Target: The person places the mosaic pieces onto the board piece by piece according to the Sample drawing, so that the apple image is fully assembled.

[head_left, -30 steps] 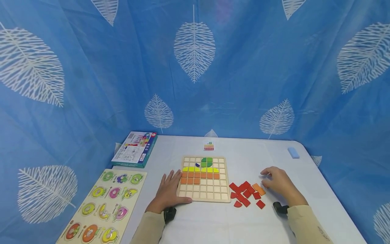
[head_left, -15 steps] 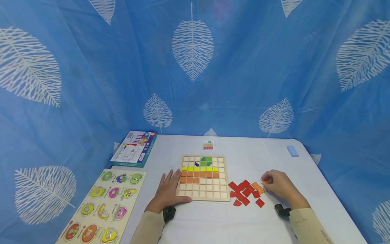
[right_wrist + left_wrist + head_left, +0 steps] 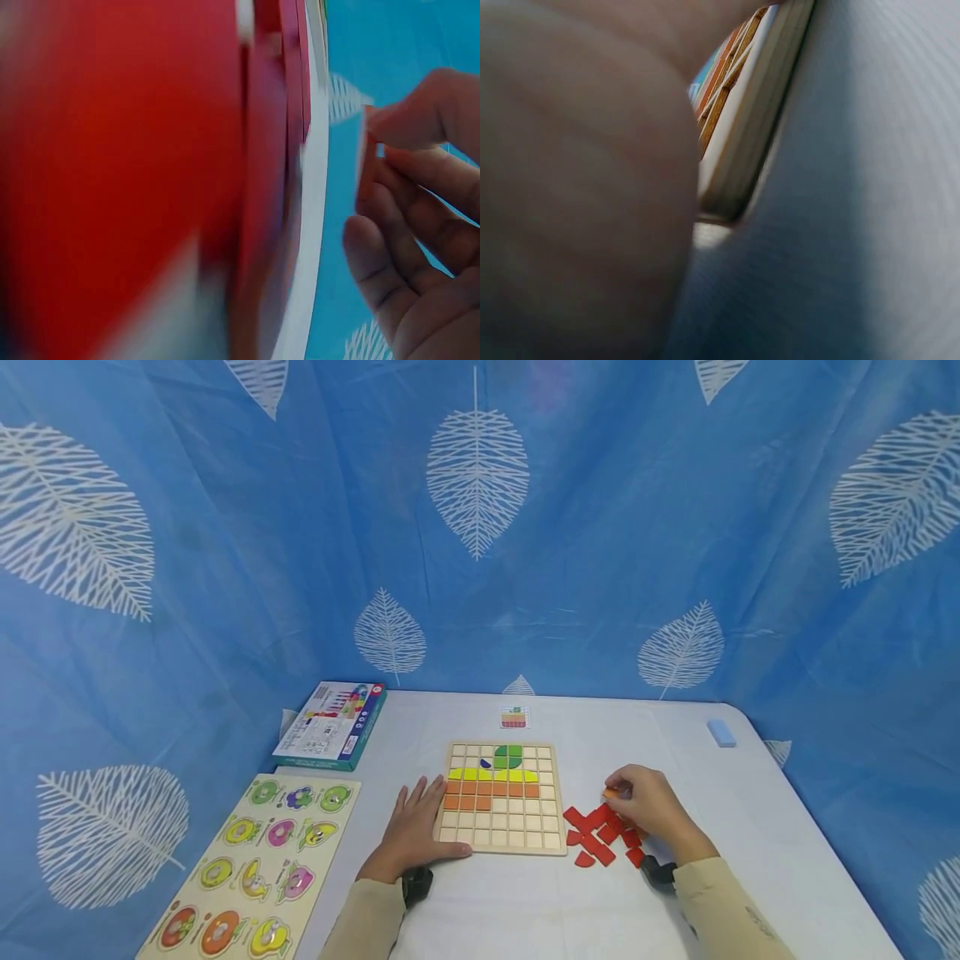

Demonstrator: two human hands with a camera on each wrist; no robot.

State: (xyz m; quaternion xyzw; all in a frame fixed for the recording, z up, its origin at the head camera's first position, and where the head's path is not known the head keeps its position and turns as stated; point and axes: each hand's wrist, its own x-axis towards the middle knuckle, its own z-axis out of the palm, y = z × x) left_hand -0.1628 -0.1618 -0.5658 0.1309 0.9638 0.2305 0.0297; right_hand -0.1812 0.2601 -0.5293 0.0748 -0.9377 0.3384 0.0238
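orange tile (image 3: 613,793): being pinched by right hand (image 3: 651,803), showing edge-on in its wrist view, hanging right of wooden grid board (image 3: 531,840), near red tiles (image 3: 601,853); left hand (image 3: 409,832): lying farther off, fingers outstretched, touching board's left edge.

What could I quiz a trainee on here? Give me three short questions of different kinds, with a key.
1. Multiple choice: what colour is the tile that the right hand pinches?
A) Green
B) Orange
C) Yellow

2. True or false: the left hand is spread at the left side of the wooden board.

3. Fill the gap: as the person sees it, the loose red pieces lie to the ____ of the wooden board.

Key: 1. B; 2. True; 3. right.
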